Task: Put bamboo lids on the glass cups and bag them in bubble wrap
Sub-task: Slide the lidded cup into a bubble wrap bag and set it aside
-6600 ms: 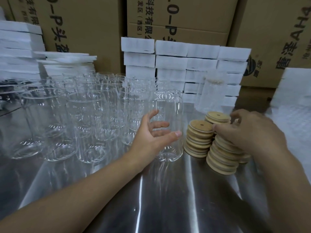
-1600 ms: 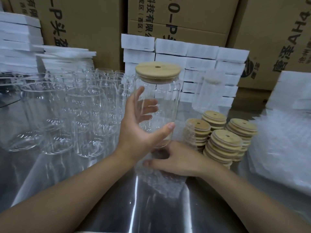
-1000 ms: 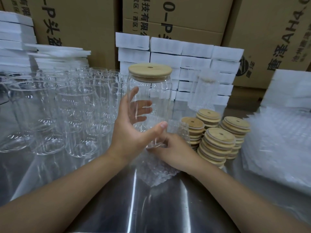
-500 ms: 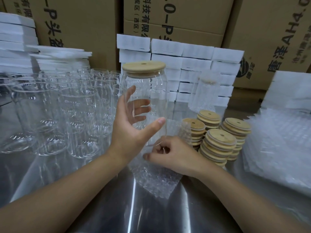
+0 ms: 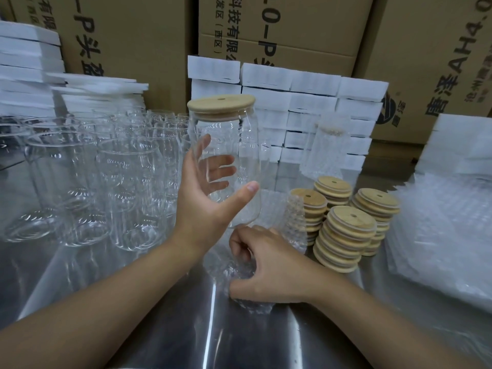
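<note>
My left hand (image 5: 206,206) grips a clear glass cup (image 5: 239,155) and holds it upright above the steel table. A round bamboo lid (image 5: 221,106) with a small hole sits on its rim. Just below the cup's base, my right hand (image 5: 269,270) pinches the mouth of a bubble wrap bag (image 5: 234,270) that lies on the table. Several stacks of bamboo lids (image 5: 346,230) stand to the right of the bag. Many bare glass cups (image 5: 125,187) crowd the left side.
A pile of bubble wrap bags (image 5: 439,235) lies at the right. A wrapped cup (image 5: 326,153) stands behind the lids. White foam blocks (image 5: 314,102) and cardboard cartons (image 5: 279,27) wall off the back. The steel table (image 5: 159,328) reaches the near edge.
Over the last seconds the cup got its lid and was lifted off the table. My right hand left the lid stacks and took hold of a bag below it.
</note>
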`<move>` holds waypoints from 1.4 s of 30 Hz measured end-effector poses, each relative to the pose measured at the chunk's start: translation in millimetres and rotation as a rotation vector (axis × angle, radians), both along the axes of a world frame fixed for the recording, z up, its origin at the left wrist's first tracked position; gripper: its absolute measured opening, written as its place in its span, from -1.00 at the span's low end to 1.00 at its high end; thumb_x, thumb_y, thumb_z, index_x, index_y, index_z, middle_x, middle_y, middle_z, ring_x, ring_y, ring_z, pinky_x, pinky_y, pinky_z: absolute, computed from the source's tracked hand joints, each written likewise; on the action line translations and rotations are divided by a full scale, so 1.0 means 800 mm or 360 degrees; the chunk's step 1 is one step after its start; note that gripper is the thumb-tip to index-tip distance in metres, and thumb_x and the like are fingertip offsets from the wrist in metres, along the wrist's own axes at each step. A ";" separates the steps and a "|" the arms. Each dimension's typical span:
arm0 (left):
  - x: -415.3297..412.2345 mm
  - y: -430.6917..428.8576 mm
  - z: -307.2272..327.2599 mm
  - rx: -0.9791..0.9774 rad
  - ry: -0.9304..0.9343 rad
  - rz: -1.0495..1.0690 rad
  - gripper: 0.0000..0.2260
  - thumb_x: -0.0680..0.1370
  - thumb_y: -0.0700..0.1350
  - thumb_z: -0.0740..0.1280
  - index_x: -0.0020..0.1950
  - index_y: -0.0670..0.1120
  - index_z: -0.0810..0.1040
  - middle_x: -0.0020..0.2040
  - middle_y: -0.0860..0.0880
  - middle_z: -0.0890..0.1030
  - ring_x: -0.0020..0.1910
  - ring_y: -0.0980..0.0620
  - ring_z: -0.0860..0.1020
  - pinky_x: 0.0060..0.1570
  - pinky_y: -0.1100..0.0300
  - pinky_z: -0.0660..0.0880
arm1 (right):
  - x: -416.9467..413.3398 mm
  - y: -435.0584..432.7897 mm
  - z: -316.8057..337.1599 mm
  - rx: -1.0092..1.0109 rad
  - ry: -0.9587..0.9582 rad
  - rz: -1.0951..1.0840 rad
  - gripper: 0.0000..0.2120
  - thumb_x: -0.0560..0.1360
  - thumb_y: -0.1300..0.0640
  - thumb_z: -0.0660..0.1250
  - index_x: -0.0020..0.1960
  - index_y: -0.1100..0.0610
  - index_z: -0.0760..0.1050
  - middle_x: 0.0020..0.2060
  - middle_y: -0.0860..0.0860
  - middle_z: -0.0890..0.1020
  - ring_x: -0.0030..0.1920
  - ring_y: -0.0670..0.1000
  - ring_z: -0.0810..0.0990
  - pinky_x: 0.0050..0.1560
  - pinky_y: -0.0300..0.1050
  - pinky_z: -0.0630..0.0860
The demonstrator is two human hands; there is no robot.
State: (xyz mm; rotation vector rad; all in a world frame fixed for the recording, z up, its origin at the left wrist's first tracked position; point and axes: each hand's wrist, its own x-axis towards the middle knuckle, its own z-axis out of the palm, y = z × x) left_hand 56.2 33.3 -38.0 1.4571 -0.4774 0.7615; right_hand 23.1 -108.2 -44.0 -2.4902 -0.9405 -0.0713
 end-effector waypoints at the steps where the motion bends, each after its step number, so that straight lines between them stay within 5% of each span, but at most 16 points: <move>1: 0.000 0.000 0.000 -0.0004 0.0000 0.0003 -0.29 0.30 0.16 0.48 0.36 0.21 0.23 0.15 0.02 0.58 0.14 0.06 0.59 0.10 0.14 0.53 | 0.001 -0.001 0.001 0.0014 0.0021 0.0002 -0.70 0.28 -0.07 0.38 -0.22 -0.14 0.23 -0.26 -0.13 0.42 -0.19 -0.11 0.37 -0.17 -0.24 0.22; 9: 0.000 0.000 -0.001 0.0041 -0.0013 0.0030 -0.27 0.29 0.16 0.48 0.38 0.19 0.21 0.15 0.03 0.58 0.13 0.06 0.59 0.12 0.09 0.53 | 0.001 0.001 -0.006 -0.0057 -0.0133 -0.0037 -0.55 0.19 -0.43 0.32 -0.22 -0.16 0.22 -0.27 -0.15 0.42 -0.18 -0.13 0.38 -0.05 -0.15 0.34; 12: 0.000 0.000 -0.001 0.0062 -0.0012 0.0033 -0.26 0.29 0.16 0.48 0.39 0.18 0.21 0.15 0.03 0.58 0.13 0.05 0.59 0.13 0.07 0.53 | 0.002 0.002 -0.006 -0.0091 -0.0140 -0.0016 -0.64 0.22 -0.28 0.34 -0.21 -0.18 0.22 -0.26 -0.16 0.42 -0.15 -0.15 0.38 0.02 -0.16 0.33; 18: 0.001 0.001 0.000 0.0042 -0.0002 0.0032 -0.26 0.29 0.17 0.48 0.39 0.19 0.21 0.16 0.03 0.57 0.14 0.06 0.59 0.13 0.09 0.53 | 0.005 -0.001 -0.002 -0.0019 -0.0047 -0.0018 -0.78 0.32 -0.01 0.32 -0.23 -0.17 0.26 -0.30 -0.17 0.47 -0.18 -0.18 0.40 -0.15 -0.30 0.21; 22: 0.001 0.001 -0.001 0.0051 -0.0011 0.0036 -0.25 0.30 0.17 0.48 0.40 0.18 0.21 0.15 0.04 0.58 0.14 0.05 0.59 0.13 0.10 0.54 | 0.011 -0.004 -0.005 0.0172 0.0085 -0.0193 -0.81 0.39 0.14 0.33 -0.23 -0.08 0.35 -0.35 -0.17 0.49 -0.28 -0.20 0.45 -0.24 -0.37 0.31; 27: 0.000 0.000 -0.001 0.0058 -0.0024 0.0021 -0.26 0.30 0.16 0.48 0.39 0.19 0.21 0.15 0.02 0.57 0.14 0.03 0.59 0.13 0.08 0.53 | 0.019 -0.009 0.000 0.0582 0.0356 -0.0332 -0.68 0.44 0.32 0.29 -0.37 -0.03 0.44 -0.46 -0.20 0.51 -0.39 -0.20 0.47 -0.29 -0.27 0.43; 30: -0.001 -0.001 -0.001 0.0072 -0.0029 0.0022 -0.27 0.30 0.15 0.48 0.39 0.18 0.21 0.15 0.02 0.57 0.13 0.05 0.59 0.13 0.10 0.53 | 0.019 -0.012 0.005 0.0567 0.0330 -0.0343 -0.52 0.46 0.40 0.20 -0.39 -0.11 0.57 -0.28 -0.15 0.64 -0.37 -0.20 0.52 -0.32 -0.34 0.42; 32: -0.002 -0.001 -0.001 0.0075 -0.0028 0.0021 -0.25 0.30 0.14 0.48 0.40 0.16 0.21 0.15 0.02 0.58 0.13 0.05 0.59 0.13 0.09 0.53 | 0.018 -0.011 0.007 0.0511 0.0258 -0.0345 -0.50 0.48 0.38 0.19 -0.36 -0.15 0.61 -0.11 -0.14 0.63 -0.28 -0.26 0.53 -0.27 -0.44 0.38; 36: -0.004 -0.001 -0.001 0.0086 -0.0021 0.0019 -0.23 0.30 0.14 0.49 0.42 0.13 0.20 0.16 0.01 0.57 0.14 0.04 0.59 0.14 0.08 0.53 | 0.015 -0.010 0.006 0.0316 0.0044 -0.0418 -0.89 0.41 0.03 0.40 -0.23 -0.18 0.53 -0.14 -0.19 0.53 -0.22 -0.29 0.46 -0.24 -0.38 0.30; 37: -0.004 -0.001 -0.001 0.0094 -0.0019 0.0018 -0.22 0.30 0.14 0.49 0.43 0.12 0.20 0.16 0.01 0.57 0.14 0.04 0.59 0.14 0.08 0.53 | 0.016 -0.012 0.005 0.0290 0.0002 -0.0442 -0.85 0.38 0.01 0.43 -0.24 -0.17 0.47 -0.13 -0.17 0.52 -0.22 -0.27 0.45 -0.24 -0.37 0.29; 42: -0.006 -0.003 -0.002 0.0125 -0.0003 -0.0012 -0.22 0.29 0.14 0.49 0.42 0.14 0.21 0.16 0.02 0.58 0.14 0.04 0.59 0.13 0.12 0.53 | 0.019 -0.015 0.009 0.0482 -0.0043 -0.0520 -0.72 0.39 0.24 0.38 -0.20 -0.14 0.42 -0.23 -0.15 0.53 -0.39 -0.29 0.45 -0.34 -0.47 0.33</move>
